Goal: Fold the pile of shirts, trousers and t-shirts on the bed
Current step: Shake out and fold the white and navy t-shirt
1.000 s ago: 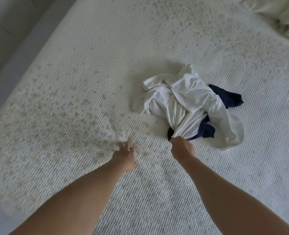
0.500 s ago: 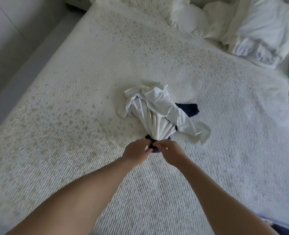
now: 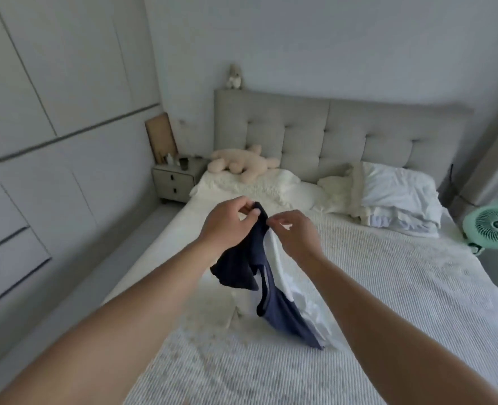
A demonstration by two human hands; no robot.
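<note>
A navy and white t-shirt (image 3: 280, 311) hangs in the air above the white bed (image 3: 388, 302), its lower part trailing down toward the bedspread. My left hand (image 3: 227, 226) pinches the navy top edge of the garment. Close beside it, my right hand (image 3: 294, 232) pinches the white part of the same edge. A navy sleeve droops under my left wrist. A small fold of white cloth shows on the bed below the hanging shirt; I cannot tell whether it is part of the same garment.
Pillows (image 3: 394, 197) and a beige plush toy (image 3: 241, 165) lie at the grey headboard (image 3: 344, 135). A bedside table (image 3: 174, 179) stands at the left, wardrobe doors (image 3: 51, 141) line the left wall, and a green fan (image 3: 496, 226) sits at the right.
Both hands have lifted the bunched navy and white garment off the bed and raised it to chest height. The view has tilted up toward the headboard.
</note>
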